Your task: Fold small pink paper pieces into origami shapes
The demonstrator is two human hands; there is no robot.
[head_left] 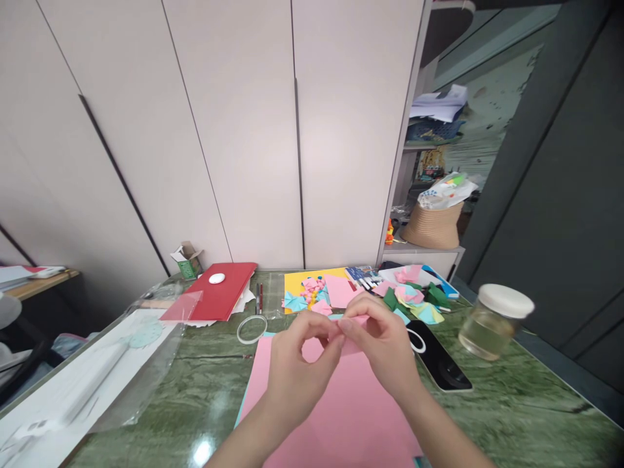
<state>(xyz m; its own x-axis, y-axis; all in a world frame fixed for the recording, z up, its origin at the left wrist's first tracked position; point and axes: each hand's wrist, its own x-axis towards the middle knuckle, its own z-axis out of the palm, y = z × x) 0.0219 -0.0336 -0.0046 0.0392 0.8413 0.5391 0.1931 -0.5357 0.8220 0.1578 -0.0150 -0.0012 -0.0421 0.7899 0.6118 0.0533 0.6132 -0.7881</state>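
Both my hands meet over a stack of pink paper (341,416) on the table. My left hand (305,361) pinches a small piece of pink paper (358,322) between thumb and index finger. From the other side, my right hand (383,344) has its thumb and fingers closed on the same piece. My fingers hide most of the piece, so its folds cannot be made out. Just beyond my hands, a yellow sheet (292,281) carries small pink and blue folded paper pieces (295,301), with a pink sheet (340,290) beside them.
Right of my hands lie a black phone (443,364), a white ring (416,340) and a lidded jar of liquid (494,325). Green and pastel paper scraps (414,299) pile behind. On the left are a tape roll (252,330), a red folder (219,292) and a plastic-covered white board (97,383).
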